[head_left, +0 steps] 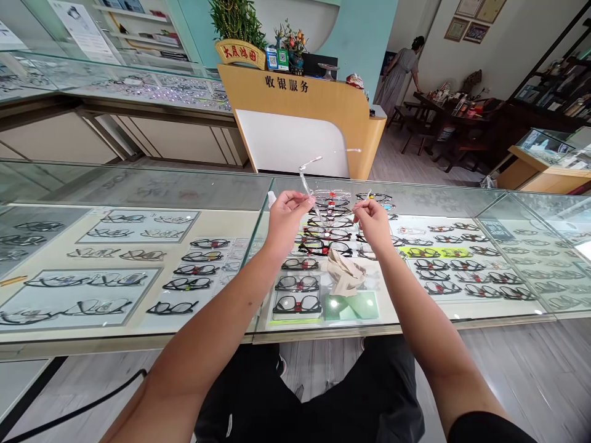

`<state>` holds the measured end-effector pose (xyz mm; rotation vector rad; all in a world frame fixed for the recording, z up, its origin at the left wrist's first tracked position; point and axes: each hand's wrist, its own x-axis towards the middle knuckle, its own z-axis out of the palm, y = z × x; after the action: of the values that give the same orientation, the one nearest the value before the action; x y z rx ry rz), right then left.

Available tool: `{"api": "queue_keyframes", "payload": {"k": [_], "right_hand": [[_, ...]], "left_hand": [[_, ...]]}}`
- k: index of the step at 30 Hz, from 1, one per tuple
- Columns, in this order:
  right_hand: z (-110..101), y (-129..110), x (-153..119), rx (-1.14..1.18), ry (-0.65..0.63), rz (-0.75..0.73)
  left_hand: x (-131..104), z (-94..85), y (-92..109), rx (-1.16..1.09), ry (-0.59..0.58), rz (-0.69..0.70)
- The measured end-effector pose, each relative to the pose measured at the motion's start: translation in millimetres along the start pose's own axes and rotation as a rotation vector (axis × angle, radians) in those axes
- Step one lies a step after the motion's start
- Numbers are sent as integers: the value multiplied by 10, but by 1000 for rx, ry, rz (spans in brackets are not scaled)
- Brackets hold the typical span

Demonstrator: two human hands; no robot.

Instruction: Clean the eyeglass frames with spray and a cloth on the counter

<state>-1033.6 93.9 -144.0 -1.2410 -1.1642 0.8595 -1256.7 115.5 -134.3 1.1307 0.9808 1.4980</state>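
Over the glass counter, my left hand (290, 215) pinches a pair of clear-framed eyeglasses (305, 179), its transparent arms pointing up and away from me. My right hand (373, 220) is level with it, a little to the right, fingertips pressed together. A small whitish tip shows above those fingers; what they hold is too small to make out. Behind my left hand the top of a white object (271, 198) peeks out. Below and between my hands, a crumpled beige cloth (344, 274) lies on the glass, close to a green folded sheet or packet (353, 306).
Rows of dark-framed eyeglasses (298, 304) fill the glass display counter (221, 339) below and to both sides. A wooden cashier desk (300, 98) with a plant (237, 27) stands opposite. At the back right, a person (401, 71) bends near a dark table (455, 106).
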Motion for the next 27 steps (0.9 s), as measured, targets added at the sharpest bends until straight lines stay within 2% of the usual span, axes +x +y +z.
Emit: {"api": "queue_keyframes", "payload": {"k": [3, 5, 9, 11, 13, 17, 19, 21, 27], "right_hand": [[2, 7, 13, 1, -17, 70], [13, 30, 8, -13, 48, 56], [0, 24, -43, -146, 338, -216], [-15, -28, -95, -226, 392, -350], [-9, -90, -161, -301, 343, -455], [97, -128, -275, -443, 46, -612], [165, -87, -299, -480, -79, -609], [217, -29, -303, -497, -149, -571], [269, 57, -297, -424, -214, -513]], "left_hand": [[34, -32, 19, 1, 27, -4], [38, -31, 21, 1, 32, 3], [9, 6, 12, -48, 13, 52], [-21, 29, 6, -43, -1, 60], [-61, 54, 2, -9, -23, 48], [-159, 111, 6, 52, -82, 19], [-205, 139, 15, 65, -105, 6], [-241, 159, 27, 68, -125, -6], [-277, 168, 45, 56, -198, -26]]}}
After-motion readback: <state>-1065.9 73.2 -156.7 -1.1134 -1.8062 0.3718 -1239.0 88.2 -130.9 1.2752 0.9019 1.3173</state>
